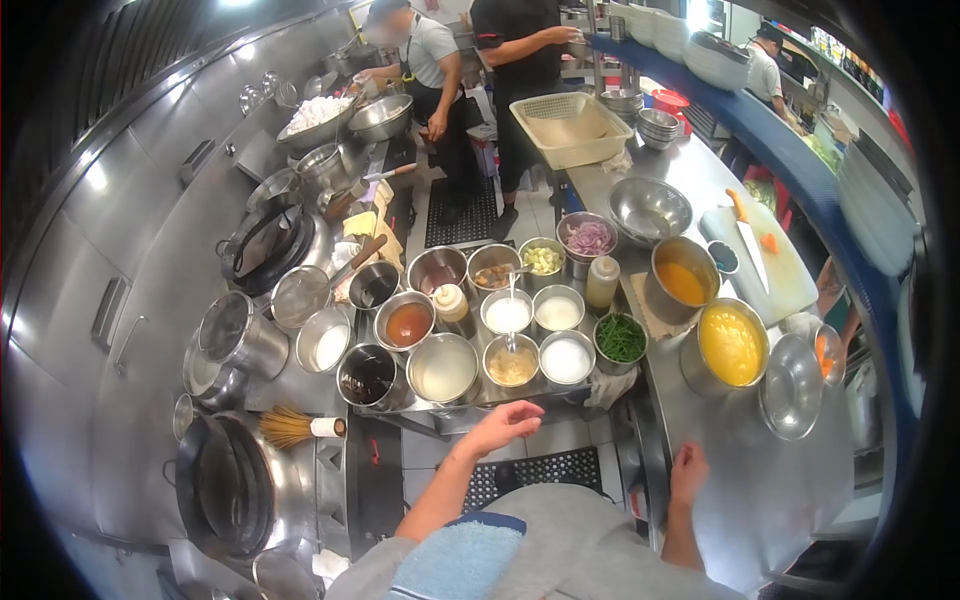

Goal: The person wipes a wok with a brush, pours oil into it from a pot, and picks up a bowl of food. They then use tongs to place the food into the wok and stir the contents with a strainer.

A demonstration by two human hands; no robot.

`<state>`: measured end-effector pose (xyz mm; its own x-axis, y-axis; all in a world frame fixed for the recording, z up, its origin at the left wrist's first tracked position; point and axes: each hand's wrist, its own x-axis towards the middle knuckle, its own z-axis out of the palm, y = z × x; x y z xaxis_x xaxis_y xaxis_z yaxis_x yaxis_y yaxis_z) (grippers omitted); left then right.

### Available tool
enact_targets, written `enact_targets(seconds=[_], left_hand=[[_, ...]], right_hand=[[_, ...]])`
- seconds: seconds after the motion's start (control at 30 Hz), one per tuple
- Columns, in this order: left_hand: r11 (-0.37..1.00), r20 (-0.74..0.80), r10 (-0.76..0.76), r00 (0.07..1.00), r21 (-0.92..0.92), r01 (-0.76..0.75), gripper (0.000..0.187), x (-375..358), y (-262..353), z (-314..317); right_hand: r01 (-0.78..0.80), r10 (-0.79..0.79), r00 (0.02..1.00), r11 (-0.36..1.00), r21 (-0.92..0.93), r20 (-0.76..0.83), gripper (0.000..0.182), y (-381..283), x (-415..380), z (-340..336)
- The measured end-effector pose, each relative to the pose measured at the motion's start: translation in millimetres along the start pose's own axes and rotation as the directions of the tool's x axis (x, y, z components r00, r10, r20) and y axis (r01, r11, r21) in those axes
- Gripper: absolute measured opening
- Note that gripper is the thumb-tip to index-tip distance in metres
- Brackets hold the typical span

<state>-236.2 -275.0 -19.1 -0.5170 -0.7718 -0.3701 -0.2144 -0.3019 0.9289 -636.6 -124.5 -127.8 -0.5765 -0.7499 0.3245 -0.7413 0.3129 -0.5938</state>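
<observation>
My left hand (505,426) is held in the air in front of the seasoning station, fingers loosely bent and apart, with nothing in it. Nearest to it are metal pots of tan paste (512,364), white powder (566,357) and cloudy liquid (443,368). My right hand (688,472) hangs beside the steel counter's edge, its fingers curled in; no object shows in it. Above it on the counter stand a pot of yellow liquid (733,343) and an empty steel bowl (791,387). Chopped green herbs (620,339) fill a pot between the two hands.
On my left are a wok (225,485), a bamboo brush (288,427) and a strainer (300,296). A knife (747,240) lies on a cutting board (785,275) at right. Two people (430,65) (515,60) stand ahead; another person (765,75) is beyond the shelf.
</observation>
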Motion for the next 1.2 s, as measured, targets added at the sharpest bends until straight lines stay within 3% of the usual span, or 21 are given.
enact_targets(seconds=[0.07, 0.1, 0.2, 0.27, 0.33, 0.4, 0.43, 0.47, 0.6, 0.73, 0.83, 0.87, 0.9, 1.0, 1.07, 1.13, 1.2], left_hand=[[0.987, -0.057, -0.006, 0.998, 0.158, 0.015, 0.036, 6, -18, -1], [0.919, -0.107, 0.038, 0.993, 0.395, 0.007, 0.042, 15, -44, -7], [0.48, -0.176, -0.117, 0.977, 0.852, 0.211, 0.045, 29, -118, -22], [0.501, -0.158, -0.015, 0.987, 0.854, 0.145, 0.036, 33, -192, -38], [0.758, -0.137, -0.239, 0.961, 0.593, 0.273, 0.031, 35, -256, -51], [0.805, -0.124, -0.437, 0.891, 0.387, 0.449, 0.028, 12, -297, -54], [0.519, 0.112, -0.434, 0.894, 0.842, 0.146, 0.028, 0, -298, -50], [0.104, 0.306, -0.522, 0.796, 0.949, -0.296, 0.028, -14, -297, -45], [0.256, 0.168, -0.445, 0.88, 0.965, -0.055, 0.032, -76, -338, -38], [0.47, 0.071, -0.357, 0.931, 0.875, 0.113, 0.041, -101, -328, -27], [0.389, 0.239, -0.101, 0.966, 0.903, -0.183, 0.034, -85, -346, -34], [0.496, 0.183, -0.187, 0.965, 0.866, -0.068, 0.031, -80, -344, -33], [0.585, 0.138, -0.277, 0.951, 0.809, 0.053, 0.029, -67, -340, -35], [0.785, 0.002, -0.281, 0.96, 0.576, 0.228, 0.022, -44, -332, -37], [0.882, -0.132, -0.326, 0.936, 0.315, 0.352, 0.019, -34, -328, -36], [0.857, -0.228, -0.511, 0.829, -0.068, 0.511, 0.018, -28, -314, -27], [0.928, -0.097, -0.229, 0.969, 0.279, 0.247, 0.017, -20, -335, -38]], right_hand=[[0.001, 0.0, 1.0, 1.0, -0.009, 0.029, 0.008, -10, 0, -9], [0.001, 0.0, 0.999, 1.0, -0.012, 0.04, 0.009, -14, 1, -11], [-0.017, 0.017, 0.999, 1.0, 0.01, 0.034, 0.009, -19, 2, -13], [0.033, -0.031, 0.999, 0.997, -0.063, 0.029, 0.009, -8, 2, -8], [0.016, -0.011, 0.999, 0.994, -0.108, 0.048, 0.009, -4, -2, -9], [-0.065, 0.075, 0.994, 0.99, -0.123, 0.083, 0.009, -16, 1, -15], [-0.072, 0.08, 0.994, 0.992, -0.104, 0.071, 0.01, -21, 1, -17], [-0.076, 0.081, 0.995, 0.993, -0.085, 0.059, 0.01, -25, 3, -19], [-0.031, 0.031, 1.0, 0.999, -0.034, 0.002, 0.009, -19, 2, -15], [-0.053, 0.054, 0.998, 0.998, -0.027, 0.031, 0.009, -23, 2, -16], [-0.066, 0.067, 0.997, 0.998, -0.018, 0.044, 0.009, -24, 3, -16], [-0.064, 0.065, 0.997, 0.998, -0.015, 0.049, 0.01, -26, 4, -18], [-0.062, 0.063, 0.997, 0.998, -0.012, 0.054, 0.01, -27, 6, -19], [-0.028, 0.029, 1.0, 1.0, -0.01, 0.002, 0.008, -19, 4, -12], [-0.01, 0.01, 1.0, 0.999, -0.032, 0.007, 0.008, -14, 4, -10], [-0.013, 0.014, 1.0, 0.999, -0.04, 0.006, 0.009, -12, 1, -12], [-0.032, 0.032, 0.999, 0.999, -0.033, 0.001, 0.009, -15, 1, -12]])
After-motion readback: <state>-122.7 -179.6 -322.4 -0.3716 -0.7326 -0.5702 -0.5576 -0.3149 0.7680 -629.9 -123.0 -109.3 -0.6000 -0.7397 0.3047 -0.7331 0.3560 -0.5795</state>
